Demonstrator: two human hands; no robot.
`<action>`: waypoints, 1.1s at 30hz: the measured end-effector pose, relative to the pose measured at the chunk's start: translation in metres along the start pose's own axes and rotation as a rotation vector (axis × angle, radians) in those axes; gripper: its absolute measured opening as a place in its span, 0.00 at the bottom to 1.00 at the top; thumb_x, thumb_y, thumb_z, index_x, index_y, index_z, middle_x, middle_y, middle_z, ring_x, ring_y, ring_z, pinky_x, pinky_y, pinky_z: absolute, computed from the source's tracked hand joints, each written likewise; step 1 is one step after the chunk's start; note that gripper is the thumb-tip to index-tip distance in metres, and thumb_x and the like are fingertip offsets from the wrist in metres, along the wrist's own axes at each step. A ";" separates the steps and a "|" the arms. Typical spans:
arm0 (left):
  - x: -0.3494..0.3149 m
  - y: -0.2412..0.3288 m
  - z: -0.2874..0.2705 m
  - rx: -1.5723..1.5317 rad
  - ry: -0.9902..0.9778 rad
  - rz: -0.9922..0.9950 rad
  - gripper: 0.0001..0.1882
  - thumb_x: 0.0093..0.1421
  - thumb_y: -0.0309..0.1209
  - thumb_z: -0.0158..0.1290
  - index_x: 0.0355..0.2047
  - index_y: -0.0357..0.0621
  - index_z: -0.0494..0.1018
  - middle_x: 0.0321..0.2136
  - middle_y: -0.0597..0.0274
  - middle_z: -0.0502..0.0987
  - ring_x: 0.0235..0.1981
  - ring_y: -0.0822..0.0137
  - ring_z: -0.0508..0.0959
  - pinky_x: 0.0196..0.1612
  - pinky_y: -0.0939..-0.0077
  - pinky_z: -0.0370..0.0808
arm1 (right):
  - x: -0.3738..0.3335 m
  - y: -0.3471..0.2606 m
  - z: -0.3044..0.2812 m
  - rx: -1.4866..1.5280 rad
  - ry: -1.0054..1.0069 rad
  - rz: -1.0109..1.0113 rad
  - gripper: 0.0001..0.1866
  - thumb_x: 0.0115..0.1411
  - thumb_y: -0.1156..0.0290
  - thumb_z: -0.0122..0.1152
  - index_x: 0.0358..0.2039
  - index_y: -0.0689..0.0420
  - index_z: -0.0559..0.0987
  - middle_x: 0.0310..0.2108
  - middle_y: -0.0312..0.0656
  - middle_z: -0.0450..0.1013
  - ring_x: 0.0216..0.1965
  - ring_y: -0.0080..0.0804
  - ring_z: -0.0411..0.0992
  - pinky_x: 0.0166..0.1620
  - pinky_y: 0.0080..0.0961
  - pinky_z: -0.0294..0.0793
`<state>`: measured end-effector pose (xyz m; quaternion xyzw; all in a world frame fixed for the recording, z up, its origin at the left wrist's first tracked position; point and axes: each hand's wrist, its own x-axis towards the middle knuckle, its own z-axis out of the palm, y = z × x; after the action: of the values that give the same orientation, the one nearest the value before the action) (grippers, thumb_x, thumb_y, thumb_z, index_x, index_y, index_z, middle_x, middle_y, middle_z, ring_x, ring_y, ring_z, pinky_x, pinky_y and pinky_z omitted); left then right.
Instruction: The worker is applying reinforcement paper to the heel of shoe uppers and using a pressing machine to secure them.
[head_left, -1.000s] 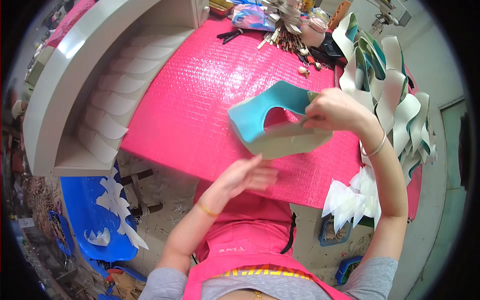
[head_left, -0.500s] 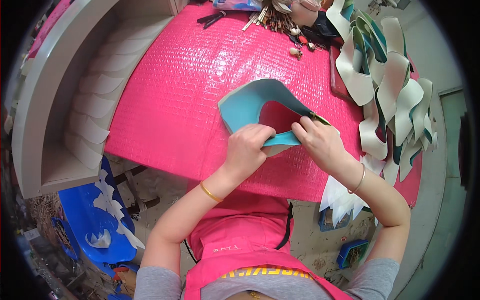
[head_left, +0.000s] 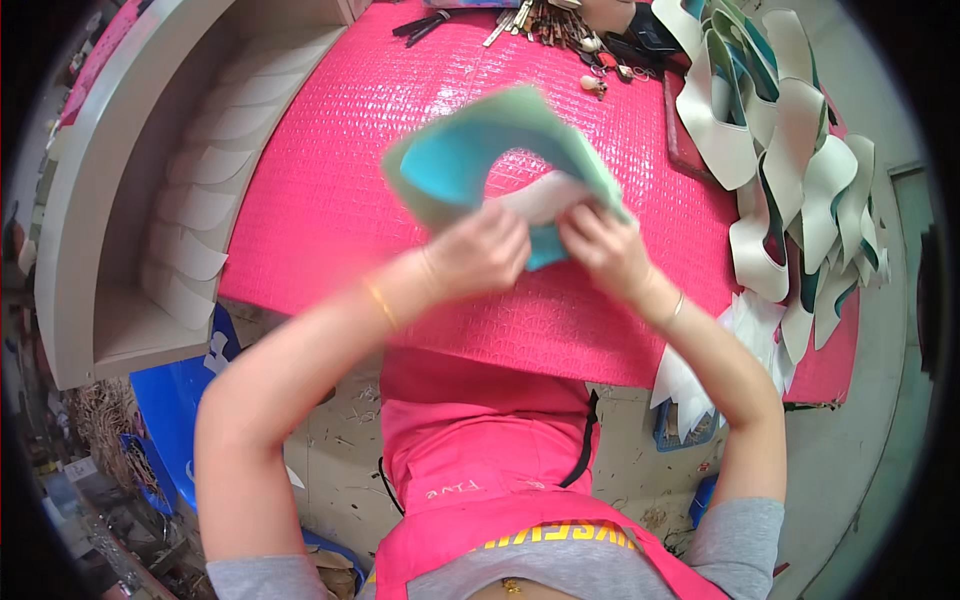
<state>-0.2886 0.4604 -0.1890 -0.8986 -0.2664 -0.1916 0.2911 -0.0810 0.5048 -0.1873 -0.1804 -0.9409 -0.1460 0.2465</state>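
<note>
A shoe upper [head_left: 437, 168], teal on its inside and pale green along its blurred outer edge, is raised over the pink table, bent into a loop. My left hand [head_left: 478, 250] grips its near edge with closed fingers, and my right hand [head_left: 603, 248] pinches the same edge a short way to the right. Between the hands a teal flap hangs down, with a whitish strip showing just above it. Motion smears both hands and the piece, so the exact fingertip contact is unclear.
Several white, green-lined uppers [head_left: 795, 180] are heaped at the right. Thin white pieces [head_left: 205, 208] overlap in a grey shelf unit [head_left: 75, 250] on the left. White pointed sheets [head_left: 735, 345] hang by the right table edge. Keys and tools [head_left: 550, 22] lie at the back.
Both hands have shifted left and slightly up with the upper, and its far side has risen and tilted. My left elbow has swung outward. A whitish strip now shows inside the loop.
</note>
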 end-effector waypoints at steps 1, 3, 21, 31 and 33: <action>-0.004 0.018 -0.002 -0.027 -0.076 -0.022 0.04 0.37 0.30 0.46 0.15 0.44 0.67 0.16 0.65 0.63 0.23 0.69 0.66 0.29 0.77 0.63 | -0.009 -0.012 -0.002 -0.001 -0.077 0.058 0.10 0.41 0.74 0.50 0.27 0.58 0.74 0.30 0.40 0.68 0.33 0.34 0.68 0.35 0.29 0.69; -0.005 0.037 -0.004 -0.130 -0.087 -0.258 0.04 0.37 0.29 0.46 0.16 0.44 0.67 0.17 0.64 0.64 0.25 0.68 0.67 0.28 0.77 0.63 | -0.016 -0.027 -0.004 0.005 -0.236 0.170 0.10 0.41 0.77 0.50 0.28 0.59 0.74 0.29 0.40 0.68 0.33 0.35 0.69 0.34 0.31 0.70; 0.014 0.005 0.000 -0.837 -0.466 -1.219 0.15 0.44 0.36 0.58 0.27 0.36 0.76 0.19 0.50 0.75 0.22 0.60 0.76 0.29 0.68 0.71 | 0.083 0.037 0.009 0.417 -1.172 0.363 0.15 0.44 0.62 0.61 0.31 0.56 0.78 0.26 0.46 0.73 0.29 0.39 0.72 0.33 0.32 0.70; 0.027 -0.011 0.010 -0.794 -0.714 -1.288 0.18 0.41 0.38 0.60 0.26 0.34 0.75 0.21 0.49 0.75 0.25 0.58 0.76 0.31 0.67 0.71 | 0.084 0.038 0.012 0.450 -1.112 0.388 0.20 0.38 0.58 0.66 0.28 0.61 0.78 0.22 0.49 0.73 0.25 0.40 0.72 0.30 0.31 0.70; 0.029 -0.014 0.013 -0.801 -0.753 -1.267 0.18 0.41 0.38 0.60 0.27 0.34 0.75 0.22 0.49 0.75 0.27 0.58 0.76 0.32 0.66 0.71 | 0.083 0.037 0.012 0.443 -1.104 0.384 0.19 0.39 0.59 0.66 0.28 0.61 0.78 0.22 0.49 0.73 0.26 0.40 0.72 0.30 0.31 0.70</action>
<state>-0.2713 0.4887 -0.1783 -0.6184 -0.7120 -0.0864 -0.3213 -0.1381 0.5643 -0.1480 -0.3399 -0.8882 0.2141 -0.2228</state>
